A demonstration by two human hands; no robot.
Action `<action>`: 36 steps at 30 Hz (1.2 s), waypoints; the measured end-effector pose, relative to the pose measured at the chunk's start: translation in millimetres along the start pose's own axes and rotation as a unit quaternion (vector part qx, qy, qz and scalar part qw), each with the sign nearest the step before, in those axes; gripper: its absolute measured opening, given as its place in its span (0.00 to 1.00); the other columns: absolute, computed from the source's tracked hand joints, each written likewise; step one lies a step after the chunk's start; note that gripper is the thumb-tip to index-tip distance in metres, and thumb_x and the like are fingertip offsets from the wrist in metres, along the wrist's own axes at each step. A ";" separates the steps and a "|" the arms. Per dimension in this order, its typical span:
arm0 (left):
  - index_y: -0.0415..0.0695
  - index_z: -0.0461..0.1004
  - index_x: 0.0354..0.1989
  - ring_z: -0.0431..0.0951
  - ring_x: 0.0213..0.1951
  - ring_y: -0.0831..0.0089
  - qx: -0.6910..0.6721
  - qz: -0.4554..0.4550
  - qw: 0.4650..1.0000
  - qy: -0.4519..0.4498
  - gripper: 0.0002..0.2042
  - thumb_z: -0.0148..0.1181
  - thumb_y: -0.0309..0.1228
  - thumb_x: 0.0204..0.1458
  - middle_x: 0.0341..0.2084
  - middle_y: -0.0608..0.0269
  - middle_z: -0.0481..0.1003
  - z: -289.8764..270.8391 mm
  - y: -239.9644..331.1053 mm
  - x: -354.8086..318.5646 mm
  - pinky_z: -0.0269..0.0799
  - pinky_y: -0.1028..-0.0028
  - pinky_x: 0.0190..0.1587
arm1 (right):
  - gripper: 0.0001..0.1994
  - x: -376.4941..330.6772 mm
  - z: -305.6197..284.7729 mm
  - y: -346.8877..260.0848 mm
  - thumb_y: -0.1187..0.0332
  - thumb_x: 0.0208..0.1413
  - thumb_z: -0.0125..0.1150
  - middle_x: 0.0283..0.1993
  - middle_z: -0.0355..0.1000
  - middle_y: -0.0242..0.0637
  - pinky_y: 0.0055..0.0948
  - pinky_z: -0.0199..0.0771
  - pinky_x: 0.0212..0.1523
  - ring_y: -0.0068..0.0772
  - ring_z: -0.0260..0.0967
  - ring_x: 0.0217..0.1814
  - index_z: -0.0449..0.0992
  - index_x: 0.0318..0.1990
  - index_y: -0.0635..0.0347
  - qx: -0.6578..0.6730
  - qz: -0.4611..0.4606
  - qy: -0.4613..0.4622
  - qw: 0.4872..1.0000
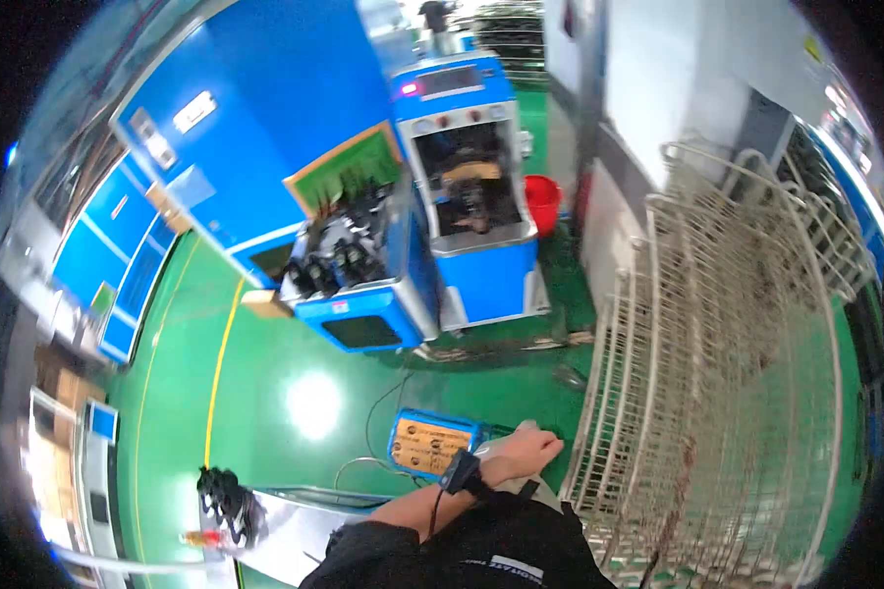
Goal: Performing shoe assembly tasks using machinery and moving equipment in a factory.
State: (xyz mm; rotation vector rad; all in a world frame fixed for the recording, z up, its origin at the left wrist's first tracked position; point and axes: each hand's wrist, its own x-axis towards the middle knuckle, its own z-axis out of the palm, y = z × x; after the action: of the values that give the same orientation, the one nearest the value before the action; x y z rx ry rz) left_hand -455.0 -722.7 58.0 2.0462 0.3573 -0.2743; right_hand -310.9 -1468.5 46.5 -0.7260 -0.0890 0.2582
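Note:
My left forearm reaches across the front of my body from the lower edge, with a small black device (459,473) strapped at the wrist. The left hand (528,454) is past it, back upward, fingers curled in. What it holds, if anything, is hidden. A pale, see-through item (526,426) shows just beyond the hand; I cannot tell whether they touch. Beyond the forearm, low down, is a blue-framed box (434,444) with a tan, dark-spotted top. My right hand is not in view.
Wire racks (717,373) stand close on the right. Ahead are a blue machine (486,285) and a blue-framed cart (363,324) carrying black shoes (349,263). A red bucket (541,201) stands behind. At lower left, black items (228,501) lie by a metal table (295,535). A cable (368,422) crosses the green floor.

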 end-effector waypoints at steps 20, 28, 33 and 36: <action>0.38 0.76 0.49 0.79 0.46 0.45 0.042 -0.225 0.788 0.571 0.20 0.59 0.38 0.52 0.41 0.41 0.80 -495.7 -376.5 146.3 0.74 0.54 0.51 | 0.18 434.8 198.6 497.0 0.67 0.67 0.51 0.38 0.73 0.37 0.26 0.68 0.30 0.25 0.69 0.33 0.67 0.59 0.66 -0.310 0.196 -0.024 0.930; 0.39 0.65 0.65 0.74 0.58 0.46 -0.095 -0.325 0.774 0.534 0.42 0.69 0.51 0.44 0.55 0.37 0.74 -629.9 -503.4 203.9 0.68 0.58 0.61 | 0.16 467.8 359.2 644.2 0.70 0.65 0.53 0.34 0.72 0.36 0.22 0.65 0.26 0.23 0.67 0.29 0.67 0.58 0.68 -0.468 0.270 0.048 0.840; 0.38 0.71 0.60 0.76 0.54 0.43 -0.012 -0.354 0.751 0.557 0.34 0.68 0.47 0.47 0.50 0.37 0.77 -628.1 -520.9 209.3 0.71 0.58 0.57 | 0.20 507.1 551.5 704.0 0.69 0.64 0.58 0.39 0.76 0.40 0.29 0.74 0.39 0.28 0.73 0.35 0.70 0.60 0.70 -0.538 0.202 -0.056 0.817; 0.32 0.73 0.56 0.79 0.52 0.52 -0.169 -0.269 0.756 0.573 0.31 0.66 0.44 0.50 0.49 0.40 0.78 -644.3 -531.0 175.3 0.71 0.64 0.56 | 0.21 501.9 598.5 730.7 0.58 0.58 0.64 0.40 0.81 0.43 0.33 0.79 0.42 0.36 0.79 0.38 0.78 0.54 0.63 -0.768 0.235 -0.246 0.544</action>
State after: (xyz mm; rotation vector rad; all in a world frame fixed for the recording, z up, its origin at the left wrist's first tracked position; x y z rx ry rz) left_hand -456.2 110.2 -126.7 1.4643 1.6258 0.7304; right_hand -76.1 -426.0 1.5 -2.4777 -0.7426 0.9535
